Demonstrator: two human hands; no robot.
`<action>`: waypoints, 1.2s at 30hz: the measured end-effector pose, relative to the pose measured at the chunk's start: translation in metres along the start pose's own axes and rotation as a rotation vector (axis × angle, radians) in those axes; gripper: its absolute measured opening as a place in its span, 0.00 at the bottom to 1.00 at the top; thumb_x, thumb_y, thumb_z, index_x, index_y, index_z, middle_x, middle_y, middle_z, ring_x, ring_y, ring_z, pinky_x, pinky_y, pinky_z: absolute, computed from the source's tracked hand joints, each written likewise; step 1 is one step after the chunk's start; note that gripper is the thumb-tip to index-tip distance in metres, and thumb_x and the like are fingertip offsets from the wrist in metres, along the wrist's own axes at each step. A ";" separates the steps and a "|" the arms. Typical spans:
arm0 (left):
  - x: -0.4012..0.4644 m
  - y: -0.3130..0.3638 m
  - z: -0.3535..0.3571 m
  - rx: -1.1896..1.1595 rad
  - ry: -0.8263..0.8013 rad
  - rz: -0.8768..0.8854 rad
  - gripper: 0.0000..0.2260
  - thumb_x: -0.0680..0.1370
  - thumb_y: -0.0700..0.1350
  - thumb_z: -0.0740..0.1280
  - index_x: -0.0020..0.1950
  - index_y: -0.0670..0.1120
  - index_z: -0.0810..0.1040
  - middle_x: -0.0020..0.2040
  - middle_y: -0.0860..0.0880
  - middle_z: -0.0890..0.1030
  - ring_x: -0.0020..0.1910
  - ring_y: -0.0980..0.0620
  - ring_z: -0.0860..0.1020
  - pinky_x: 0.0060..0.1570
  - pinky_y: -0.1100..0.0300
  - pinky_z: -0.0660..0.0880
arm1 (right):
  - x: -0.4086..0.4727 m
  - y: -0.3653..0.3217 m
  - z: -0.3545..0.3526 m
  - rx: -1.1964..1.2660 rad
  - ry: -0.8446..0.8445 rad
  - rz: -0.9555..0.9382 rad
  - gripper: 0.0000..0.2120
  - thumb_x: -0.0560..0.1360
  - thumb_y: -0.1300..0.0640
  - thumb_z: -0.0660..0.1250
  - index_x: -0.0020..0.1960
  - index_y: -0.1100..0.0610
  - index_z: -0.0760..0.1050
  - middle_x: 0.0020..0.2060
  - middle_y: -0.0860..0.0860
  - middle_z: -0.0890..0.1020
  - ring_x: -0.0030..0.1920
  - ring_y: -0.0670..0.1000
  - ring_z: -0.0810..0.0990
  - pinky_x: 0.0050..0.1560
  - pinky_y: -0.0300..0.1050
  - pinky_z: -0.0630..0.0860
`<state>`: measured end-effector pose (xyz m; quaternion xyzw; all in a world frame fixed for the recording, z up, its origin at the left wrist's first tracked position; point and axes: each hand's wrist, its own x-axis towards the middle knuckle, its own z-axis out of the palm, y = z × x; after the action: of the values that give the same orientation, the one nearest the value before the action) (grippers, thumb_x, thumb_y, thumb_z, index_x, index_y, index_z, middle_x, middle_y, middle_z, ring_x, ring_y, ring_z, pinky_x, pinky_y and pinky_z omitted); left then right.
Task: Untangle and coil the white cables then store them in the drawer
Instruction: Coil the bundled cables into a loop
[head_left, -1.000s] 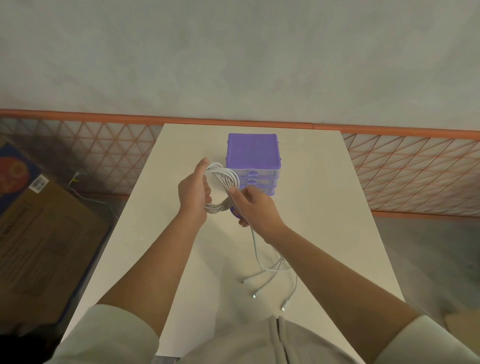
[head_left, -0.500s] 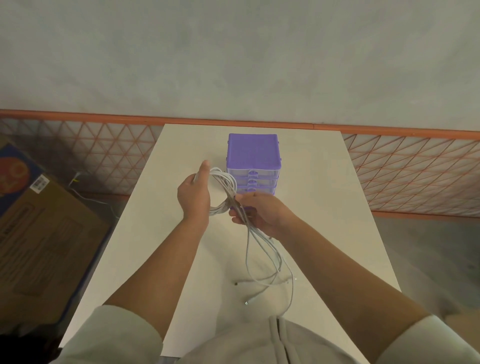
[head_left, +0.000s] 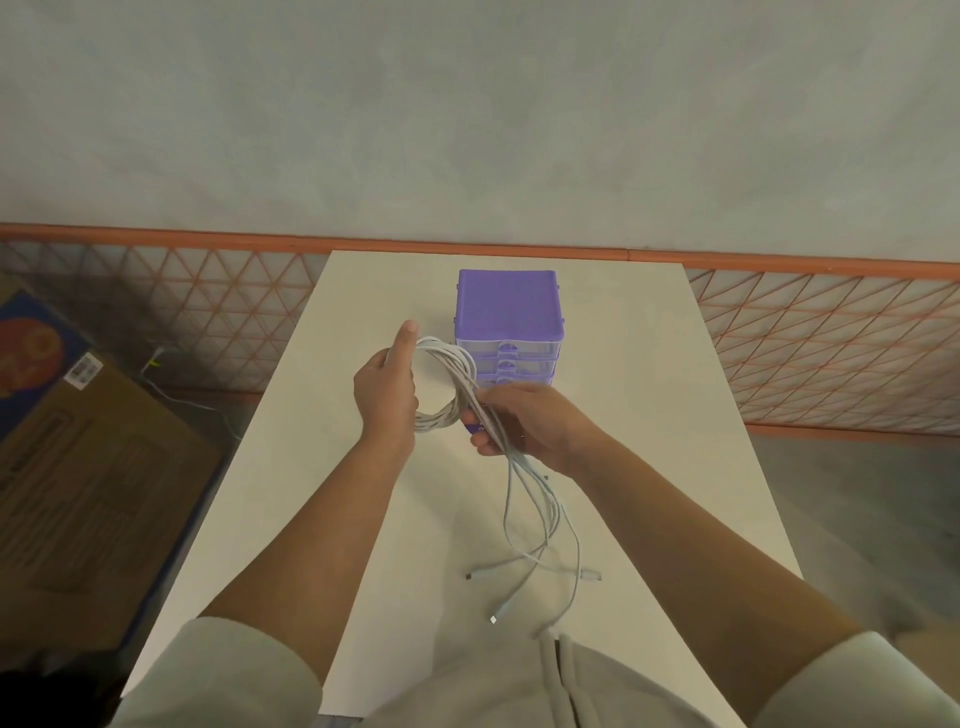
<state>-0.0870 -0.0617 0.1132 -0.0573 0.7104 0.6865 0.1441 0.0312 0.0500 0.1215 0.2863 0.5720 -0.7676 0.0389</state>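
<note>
Holding the round coil (head_left: 447, 384) of white cables in my left hand (head_left: 387, 395), I pinch the loose strands in my right hand (head_left: 524, 426), and their tails (head_left: 540, 540) hang down toward me onto the table (head_left: 322, 467), with the purple drawers (head_left: 508, 332) just behind.

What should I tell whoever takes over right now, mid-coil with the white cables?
Left hand: grips the coiled loops of the white cables, index finger pointing up.
Right hand: grip closed round the loose strands just below the coil.
Cable tails hang down to the white table, with connector ends lying near the front edge.
Purple drawer unit stands behind the hands; the drawers in view look closed.
Done: several loops wound.
Left: wind in the tails, open a drawer, put the coil inside.
</note>
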 end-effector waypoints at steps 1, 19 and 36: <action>-0.001 -0.001 0.000 0.013 0.006 0.010 0.26 0.71 0.64 0.70 0.31 0.47 0.63 0.29 0.48 0.64 0.29 0.50 0.63 0.33 0.55 0.64 | 0.000 -0.001 0.000 -0.003 -0.004 0.003 0.15 0.80 0.59 0.63 0.59 0.69 0.76 0.42 0.57 0.83 0.36 0.56 0.81 0.41 0.49 0.80; -0.003 0.004 -0.001 -0.126 -0.104 -0.165 0.21 0.69 0.56 0.76 0.31 0.49 0.66 0.23 0.55 0.61 0.24 0.54 0.59 0.25 0.62 0.58 | 0.002 0.002 0.007 -0.541 0.274 -0.254 0.11 0.79 0.43 0.63 0.48 0.50 0.74 0.39 0.46 0.77 0.36 0.46 0.73 0.34 0.39 0.69; -0.001 -0.001 -0.004 -0.339 -0.289 -0.305 0.26 0.78 0.63 0.62 0.28 0.47 0.62 0.23 0.52 0.59 0.21 0.55 0.56 0.21 0.64 0.54 | 0.007 -0.001 0.002 -0.503 0.341 -0.219 0.15 0.77 0.41 0.66 0.51 0.52 0.75 0.42 0.46 0.77 0.42 0.48 0.77 0.29 0.32 0.69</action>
<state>-0.0867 -0.0660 0.1129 -0.0885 0.5404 0.7671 0.3342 0.0242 0.0501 0.1199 0.3288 0.7695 -0.5429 -0.0710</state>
